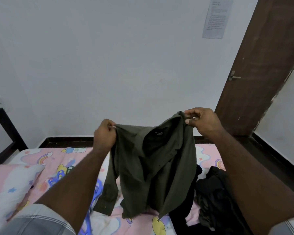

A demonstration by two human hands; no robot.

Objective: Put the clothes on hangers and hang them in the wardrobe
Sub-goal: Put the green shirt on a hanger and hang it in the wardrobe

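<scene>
Left hand (105,134) pinches one shoulder of the shirt (153,167), right hand (202,121) pinches the other, so it hangs over the bed (41,160) above blue hangers (96,189). Light, limp cloth: grip at shoulder seams or collar.

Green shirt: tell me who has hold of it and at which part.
Both hands hold the green shirt up over the bed. The left hand pinches one shoulder and the right hand pinches the other, near the collar.
</scene>
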